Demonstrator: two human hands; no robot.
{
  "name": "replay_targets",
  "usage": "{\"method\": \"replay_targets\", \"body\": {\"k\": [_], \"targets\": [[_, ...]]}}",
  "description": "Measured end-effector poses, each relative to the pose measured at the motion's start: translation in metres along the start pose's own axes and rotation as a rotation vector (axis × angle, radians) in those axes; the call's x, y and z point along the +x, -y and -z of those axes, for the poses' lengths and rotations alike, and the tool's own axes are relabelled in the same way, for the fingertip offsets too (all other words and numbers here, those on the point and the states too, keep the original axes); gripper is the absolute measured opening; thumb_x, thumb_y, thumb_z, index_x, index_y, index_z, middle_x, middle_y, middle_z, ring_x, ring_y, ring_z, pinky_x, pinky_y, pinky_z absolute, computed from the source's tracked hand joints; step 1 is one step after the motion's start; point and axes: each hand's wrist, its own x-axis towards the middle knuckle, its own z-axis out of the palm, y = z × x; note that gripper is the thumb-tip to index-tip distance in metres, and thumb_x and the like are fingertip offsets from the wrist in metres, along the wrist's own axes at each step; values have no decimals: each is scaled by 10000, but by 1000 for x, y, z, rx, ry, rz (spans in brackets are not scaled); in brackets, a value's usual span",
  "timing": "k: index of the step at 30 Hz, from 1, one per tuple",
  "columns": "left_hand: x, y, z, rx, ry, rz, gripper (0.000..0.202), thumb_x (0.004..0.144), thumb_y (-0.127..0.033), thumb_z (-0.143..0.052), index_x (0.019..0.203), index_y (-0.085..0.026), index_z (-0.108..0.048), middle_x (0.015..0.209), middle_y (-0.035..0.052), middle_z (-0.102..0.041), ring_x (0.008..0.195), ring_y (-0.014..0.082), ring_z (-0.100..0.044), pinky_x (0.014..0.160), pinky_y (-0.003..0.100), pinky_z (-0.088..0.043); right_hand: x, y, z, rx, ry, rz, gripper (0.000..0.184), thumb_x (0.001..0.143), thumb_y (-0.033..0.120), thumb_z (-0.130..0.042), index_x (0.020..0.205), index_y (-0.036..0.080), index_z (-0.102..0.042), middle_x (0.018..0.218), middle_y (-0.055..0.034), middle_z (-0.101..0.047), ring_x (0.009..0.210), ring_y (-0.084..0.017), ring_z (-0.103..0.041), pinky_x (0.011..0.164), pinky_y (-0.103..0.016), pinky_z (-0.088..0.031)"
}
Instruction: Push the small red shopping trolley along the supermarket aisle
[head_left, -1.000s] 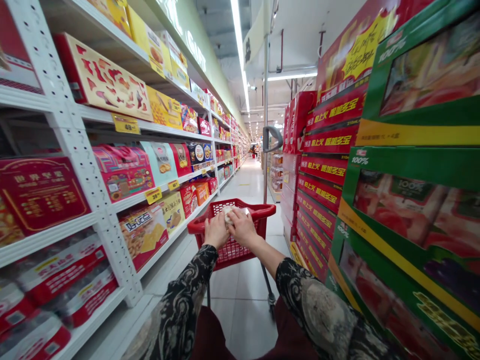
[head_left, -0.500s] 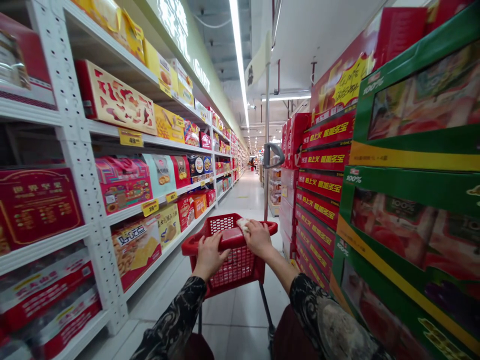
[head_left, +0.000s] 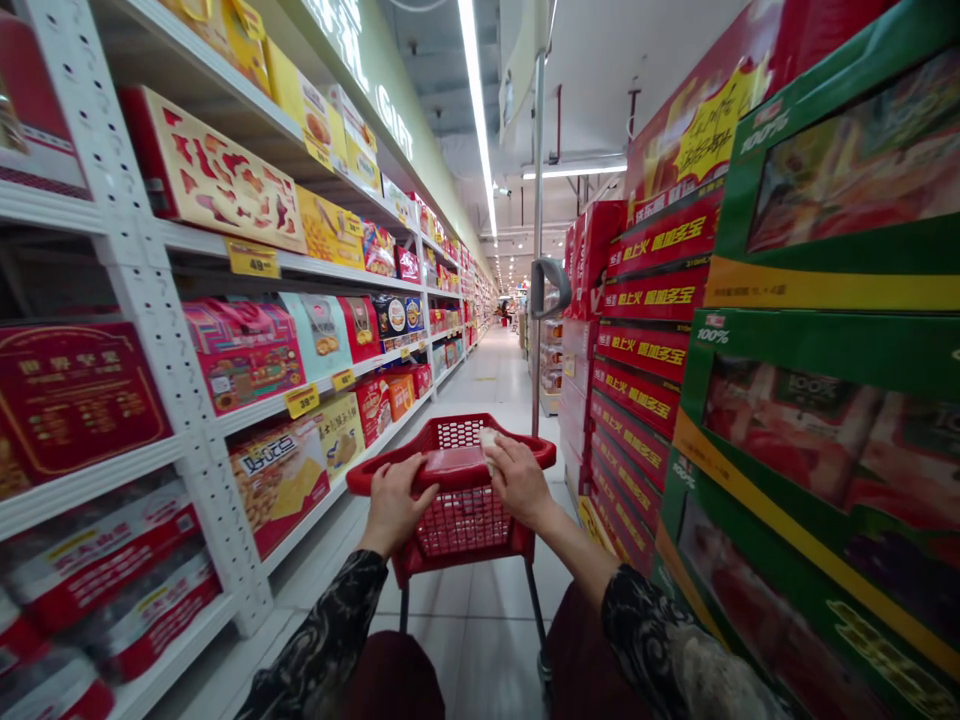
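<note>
The red shopping cart [head_left: 469, 525] stands at 12 o'clock from the left hand [head_left: 394, 505] and right hand [head_left: 519, 482], blocking any straight reach forward. Beyond it, a strip of tiled floor [head_left: 480, 385] runs on at 12 o'clock, with a metal pole [head_left: 538, 345] near it at 1 o'clock. White shelving [head_left: 154, 350] walls off 9 to 10 o'clock, and stacked red and green boxes [head_left: 750, 400] wall off 2 to 4 o'clock.

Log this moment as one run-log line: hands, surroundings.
left hand: on red cart handle | right hand: on handle, over pale crumpled item | left: white shelving | right: stacked red-green cartons
</note>
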Motion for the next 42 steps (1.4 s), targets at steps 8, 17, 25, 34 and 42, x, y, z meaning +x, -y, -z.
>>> {"method": "replay_targets", "body": {"k": [8, 17, 25, 34, 42], "targets": [[1, -15, -6, -19, 15, -1, 398, 756, -338, -527, 1128, -196, -540, 1224, 106, -587, 1127, 229, -529, 1013, 462, -300, 3, -70, 37, -56, -18, -290, 273, 762, 104, -417, 937, 156, -620, 1013, -85, -619, 971, -182, -541, 889, -301, -400], [8, -55, -3, 58, 26, -28, 442, 716, -195, -511, 1157, -206, -532, 1317, 125, -502, 1225, 266, -437, 1062, 585, -180, 4, -39, 35, -91, 38, -288, 197, 803, 149, -438, 846, 177, -629, 851, -57, -636, 821, -172, -557, 782, -274, -389], [0, -74, -4, 32, 83, -100, 445, 719, -212, -529, 1163, -241, -534, 1287, 82, -539, 1225, 274, -430, 1064, 611, -159, 12, -70, 40, -8, -82, -368, 262, 763, 99, -424, 922, 159, -624, 940, -83, -644, 913, -185, -576, 837, -293, -425], [-1, -72, 3, -7, 75, -46, 351, 731, -237, -517, 1080, -245, -556, 1243, 71, -572, 1189, 258, -459, 1036, 601, -208, -3, -31, 37, 64, -79, -326, 287, 763, 105, -420, 953, 182, -621, 972, -66, -648, 939, -190, -569, 873, -331, -419], [-3, -61, 1, 41, 93, -101, 401, 749, -274, -511, 1148, -235, -520, 1291, 72, -536, 1216, 253, -439, 1051, 561, -217, -7, 31, 17, 96, 0, -80, 381, 795, 115, -432, 1144, 193, -565, 1262, -82, -532, 1188, -210, -439, 998, -394, -321]]}}
